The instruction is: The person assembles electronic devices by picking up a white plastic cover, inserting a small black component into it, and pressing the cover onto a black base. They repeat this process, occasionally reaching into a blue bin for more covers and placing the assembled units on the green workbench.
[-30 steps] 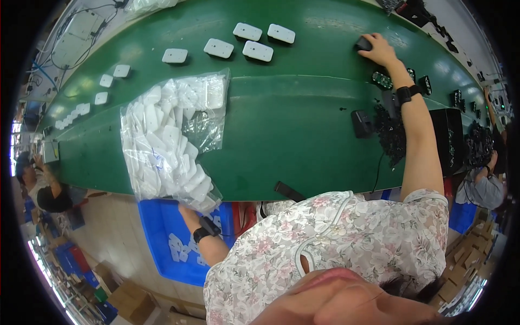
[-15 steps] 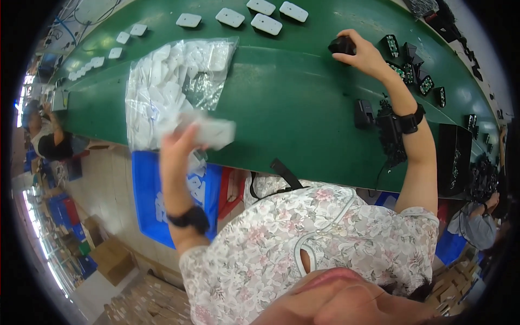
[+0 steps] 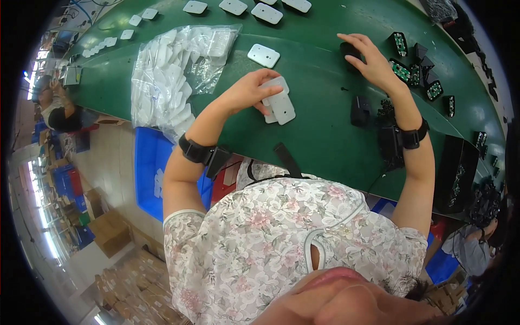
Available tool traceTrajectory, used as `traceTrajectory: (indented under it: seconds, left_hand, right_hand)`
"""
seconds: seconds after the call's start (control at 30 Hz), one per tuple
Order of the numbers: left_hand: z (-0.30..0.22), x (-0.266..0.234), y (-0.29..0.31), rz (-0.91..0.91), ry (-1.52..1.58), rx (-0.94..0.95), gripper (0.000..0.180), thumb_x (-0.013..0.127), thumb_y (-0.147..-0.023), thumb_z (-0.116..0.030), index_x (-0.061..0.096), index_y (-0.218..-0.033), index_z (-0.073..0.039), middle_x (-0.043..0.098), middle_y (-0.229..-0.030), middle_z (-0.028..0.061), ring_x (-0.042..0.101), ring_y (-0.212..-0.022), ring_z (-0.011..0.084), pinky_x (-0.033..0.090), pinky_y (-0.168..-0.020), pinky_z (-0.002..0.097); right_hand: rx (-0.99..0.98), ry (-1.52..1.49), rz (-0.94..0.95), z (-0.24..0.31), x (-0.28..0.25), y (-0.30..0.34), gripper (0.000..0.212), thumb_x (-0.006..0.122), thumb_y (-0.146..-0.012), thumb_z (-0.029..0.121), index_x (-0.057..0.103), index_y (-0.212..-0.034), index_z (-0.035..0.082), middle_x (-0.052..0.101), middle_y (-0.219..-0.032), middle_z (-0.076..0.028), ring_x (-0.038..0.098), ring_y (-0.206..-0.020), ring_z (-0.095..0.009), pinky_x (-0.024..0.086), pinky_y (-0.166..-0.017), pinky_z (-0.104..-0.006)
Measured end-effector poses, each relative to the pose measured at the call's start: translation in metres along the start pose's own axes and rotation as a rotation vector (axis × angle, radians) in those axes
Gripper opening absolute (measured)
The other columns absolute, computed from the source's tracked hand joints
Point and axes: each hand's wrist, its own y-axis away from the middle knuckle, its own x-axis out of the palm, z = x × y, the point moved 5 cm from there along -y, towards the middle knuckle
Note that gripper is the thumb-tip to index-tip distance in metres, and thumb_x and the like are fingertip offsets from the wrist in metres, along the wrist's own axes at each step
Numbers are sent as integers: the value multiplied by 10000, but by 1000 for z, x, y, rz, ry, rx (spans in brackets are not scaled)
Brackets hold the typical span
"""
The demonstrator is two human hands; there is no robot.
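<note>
My left hand (image 3: 252,91) is closed on several flat, rounded white plates (image 3: 283,107) with small holes, held over the green table. Just beyond them another white plate (image 3: 264,55) lies on the tabletop. Farther right, my right hand (image 3: 374,64) is open, its fingers stretched out around a small black housing (image 3: 351,51) that they partly hide. Whether the fingertips touch it I cannot tell. A clear plastic bag (image 3: 162,81) full of white plates lies left of my left hand. Nearer my right forearm, a black plastic part (image 3: 359,111) rests on the table.
White-topped pieces (image 3: 233,6) stand along the far side of the table. Black housings with green circuit boards (image 3: 401,70) lie at the right, near a black box (image 3: 454,173). A blue bin (image 3: 145,173) stands below the table's near left edge. Other people sit at both sides.
My left hand has moved right, away from the bag, with white plates in it. A white plate now lies mid-table. The fingers of my right hand have spread from the black housing.
</note>
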Motion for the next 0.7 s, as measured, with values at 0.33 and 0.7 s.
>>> traceTrajectory:
  seconds: [0.33, 0.7]
  left_hand:
    - [-17, -7, 30, -289, -1099, 375, 345, 635, -867, -260, 609, -1178, -114, 637, -1061, 138, 661, -823, 272, 542, -625, 380]
    - [-23, -19, -27, -415, -1240, 667, 434, 695, -778, -150, 590, -1199, -120, 592, -1195, 46, 536, -1087, 254, 477, -849, 361]
  right_hand:
    - [-26, 186, 173, 1, -14, 13, 652, 631, -763, -56, 436, -1336, 184, 482, -1300, -63, 481, -1195, -293, 440, -963, -380]
    - [-89, 188, 117, 13, -27, 25, 439, 691, -777, 86, 524, -1184, 76, 540, -1172, -66, 534, -1084, -285, 462, -891, -366]
